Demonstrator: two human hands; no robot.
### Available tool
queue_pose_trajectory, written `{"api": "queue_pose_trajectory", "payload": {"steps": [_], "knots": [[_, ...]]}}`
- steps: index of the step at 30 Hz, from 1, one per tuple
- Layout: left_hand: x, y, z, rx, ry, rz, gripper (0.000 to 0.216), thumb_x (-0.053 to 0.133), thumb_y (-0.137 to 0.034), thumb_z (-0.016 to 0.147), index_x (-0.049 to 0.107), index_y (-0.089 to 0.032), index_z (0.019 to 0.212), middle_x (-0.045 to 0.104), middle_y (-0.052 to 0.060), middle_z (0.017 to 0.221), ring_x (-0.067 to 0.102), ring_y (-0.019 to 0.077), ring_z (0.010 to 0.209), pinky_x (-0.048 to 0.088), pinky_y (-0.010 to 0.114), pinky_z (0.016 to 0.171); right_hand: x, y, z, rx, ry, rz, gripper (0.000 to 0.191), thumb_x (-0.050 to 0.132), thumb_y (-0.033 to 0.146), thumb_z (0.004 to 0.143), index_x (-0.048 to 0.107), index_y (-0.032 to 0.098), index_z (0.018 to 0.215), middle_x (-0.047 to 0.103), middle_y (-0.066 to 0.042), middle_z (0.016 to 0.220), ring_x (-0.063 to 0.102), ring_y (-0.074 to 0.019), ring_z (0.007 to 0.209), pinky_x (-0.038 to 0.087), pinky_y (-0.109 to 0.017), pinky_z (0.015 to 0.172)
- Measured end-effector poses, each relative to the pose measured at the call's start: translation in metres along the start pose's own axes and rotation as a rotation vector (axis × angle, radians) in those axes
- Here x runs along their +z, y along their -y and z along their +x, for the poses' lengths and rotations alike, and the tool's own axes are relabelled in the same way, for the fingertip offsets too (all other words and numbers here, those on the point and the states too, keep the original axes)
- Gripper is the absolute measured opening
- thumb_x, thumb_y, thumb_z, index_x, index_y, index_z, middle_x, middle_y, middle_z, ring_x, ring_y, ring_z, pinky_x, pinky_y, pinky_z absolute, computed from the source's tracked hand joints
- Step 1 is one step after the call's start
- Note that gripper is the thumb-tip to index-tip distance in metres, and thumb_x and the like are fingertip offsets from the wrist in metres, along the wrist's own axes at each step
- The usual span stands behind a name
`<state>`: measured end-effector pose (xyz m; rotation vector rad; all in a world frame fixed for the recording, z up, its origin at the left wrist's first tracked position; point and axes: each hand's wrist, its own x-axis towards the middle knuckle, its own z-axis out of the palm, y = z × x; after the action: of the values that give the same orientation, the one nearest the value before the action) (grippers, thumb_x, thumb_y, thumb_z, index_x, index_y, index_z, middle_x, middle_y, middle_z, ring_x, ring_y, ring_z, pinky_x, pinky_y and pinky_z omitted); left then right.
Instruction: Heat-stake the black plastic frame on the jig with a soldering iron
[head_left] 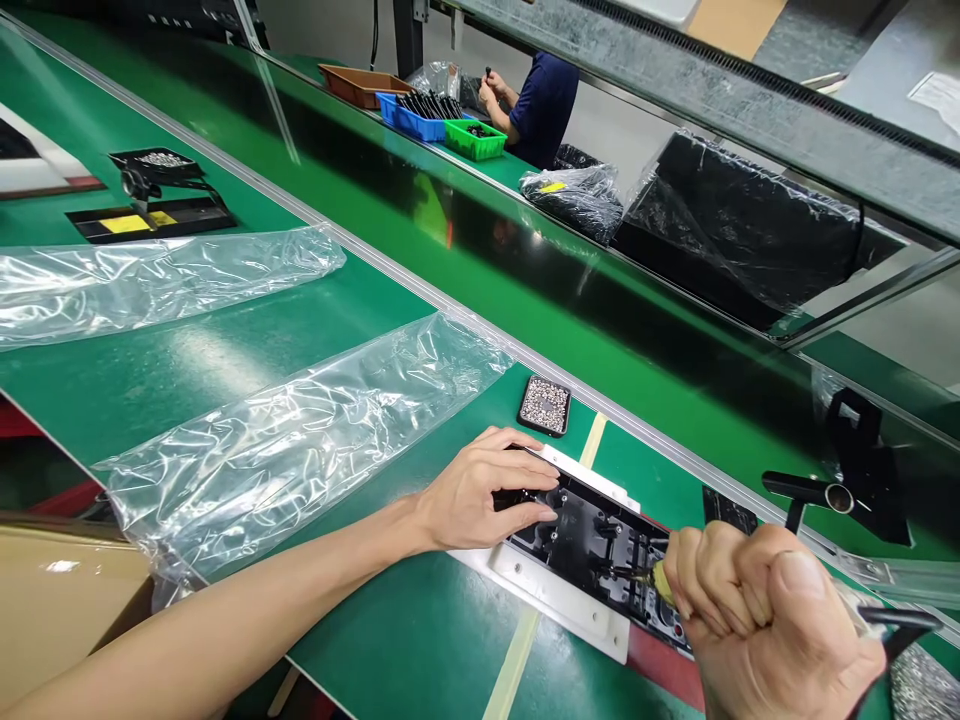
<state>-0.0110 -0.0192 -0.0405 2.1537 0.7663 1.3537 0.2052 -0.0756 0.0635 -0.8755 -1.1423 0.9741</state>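
Note:
A long black plastic housing (592,540) lies in a white fixture (559,600) on the green bench, its inner side with posts and small parts facing up. My left hand (487,490) holds the housing's left end, thumb and fingers curved over it. In my closed right hand (772,610) is an electric screwdriver (661,580) with a yellowish collar and a cord behind. Its bit reaches down into the housing; the exact tip contact is hard to see. Beyond the fixture sits a small black tray (545,405) full of screws.
Clear plastic bags (315,440) lie to the left, with a black bracket assembly (154,195) behind them. A green conveyor (450,240) runs beyond a metal rail. Black parts (810,492) stand at right. Across the belt, a person (544,110) works beside blue and green bins (475,140).

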Motion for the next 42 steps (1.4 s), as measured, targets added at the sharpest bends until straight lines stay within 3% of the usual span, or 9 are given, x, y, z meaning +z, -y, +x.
{"api": "queue_pose_trajectory", "payload": {"steps": [10,17,24,31,42], "knots": [[0.000,0.003,-0.002,0.003,-0.004,-0.005,0.022,0.081,-0.033,0.088,0.078,-0.022,0.108,0.080,0.001,0.109,0.065,0.0250,0.113,0.046,0.043,0.098,0.003,0.006,0.006,0.037,0.003,-0.014,0.045,0.055,0.032,0.095,0.034,0.020,0.057,0.029,0.005,0.046,0.028,-0.0103,0.038,0.029,-0.025,0.036],[0.000,0.001,0.000,-0.017,-0.004,-0.018,0.022,0.081,-0.033,0.088,0.078,-0.022,0.107,0.080,0.000,0.107,0.066,0.0239,0.112,0.046,0.043,0.098,-0.008,0.010,0.006,0.100,0.202,-0.020,0.042,0.052,0.032,0.099,0.038,0.020,0.062,0.031,0.004,0.050,0.033,-0.0110,0.044,0.035,-0.026,0.043],[-0.001,0.001,-0.001,-0.039,0.018,-0.010,0.021,0.079,-0.034,0.090,0.079,-0.023,0.108,0.080,0.001,0.107,0.065,0.0253,0.114,0.047,0.045,0.100,-0.010,0.017,0.008,0.089,0.195,0.009,0.040,0.051,0.031,0.099,0.039,0.020,0.062,0.033,0.005,0.050,0.034,-0.0108,0.043,0.037,-0.027,0.044],[0.000,0.001,-0.002,-0.055,0.026,0.008,0.024,0.079,-0.034,0.090,0.078,-0.024,0.112,0.080,0.001,0.108,0.064,0.0260,0.116,0.047,0.046,0.099,-0.022,0.030,0.017,0.003,0.019,0.077,0.042,0.046,0.032,0.096,0.031,0.020,0.059,0.027,0.006,0.043,0.026,-0.0092,0.036,0.035,-0.025,0.037],[-0.001,-0.001,-0.001,-0.063,0.019,-0.002,0.022,0.078,-0.036,0.091,0.079,-0.024,0.110,0.080,0.005,0.106,0.065,0.0285,0.114,0.049,0.048,0.097,-0.019,0.015,0.008,0.055,0.089,0.114,0.042,0.046,0.033,0.099,0.034,0.020,0.061,0.031,0.005,0.047,0.032,-0.0088,0.040,0.036,-0.024,0.042]]}}
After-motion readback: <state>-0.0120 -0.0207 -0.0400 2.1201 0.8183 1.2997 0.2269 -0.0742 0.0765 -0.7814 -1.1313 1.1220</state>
